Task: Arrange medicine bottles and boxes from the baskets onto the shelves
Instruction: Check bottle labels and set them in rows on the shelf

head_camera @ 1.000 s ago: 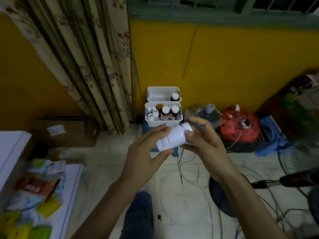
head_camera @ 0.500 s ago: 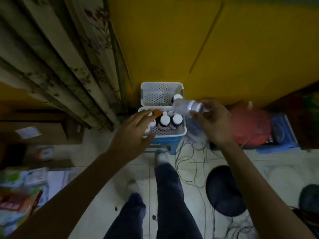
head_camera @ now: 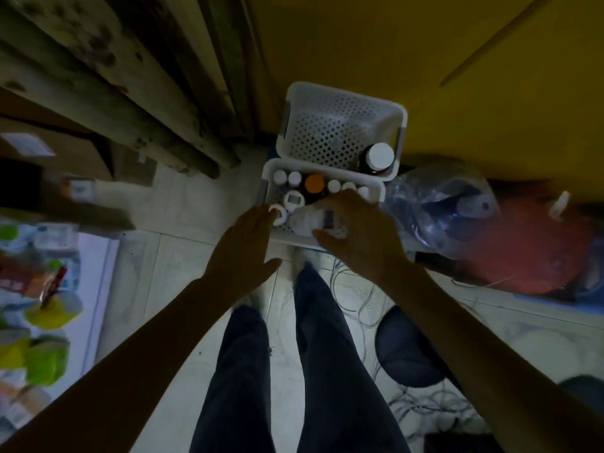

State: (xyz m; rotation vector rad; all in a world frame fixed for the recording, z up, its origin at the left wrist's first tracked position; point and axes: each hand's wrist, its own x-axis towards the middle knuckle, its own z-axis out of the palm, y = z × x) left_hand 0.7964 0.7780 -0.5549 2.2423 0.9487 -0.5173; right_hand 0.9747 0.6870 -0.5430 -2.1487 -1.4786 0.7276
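Note:
Two white perforated baskets stand on the floor against the yellow wall. The near basket point(head_camera: 376, 191) holds several small bottles with white caps and one orange-capped bottle point(head_camera: 314, 183). The far basket point(head_camera: 343, 93) holds a single dark bottle with a white cap point(head_camera: 379, 156). My right hand point(head_camera: 356, 230) is inside the near basket, fingers wrapped over a white bottle point(head_camera: 307, 220) lying on its side. My left hand point(head_camera: 243, 246) hovers at the near basket's left edge, fingers apart, touching or just above a white cap point(head_camera: 278, 213).
A patterned curtain point(head_camera: 130, 76) hangs left of the baskets. Clear and red plastic bags point(head_camera: 490, 230) lie to the right. Cables point(head_camera: 359, 299) and a dark round base point(head_camera: 408, 348) lie on the tiled floor. Colourful packets point(head_camera: 42, 289) sit at the left. My legs stand below the baskets.
The white bottle went from both hands to my right hand alone, then down into the near basket. My left hand let go and moved to the basket's left edge. The camera tilted downward.

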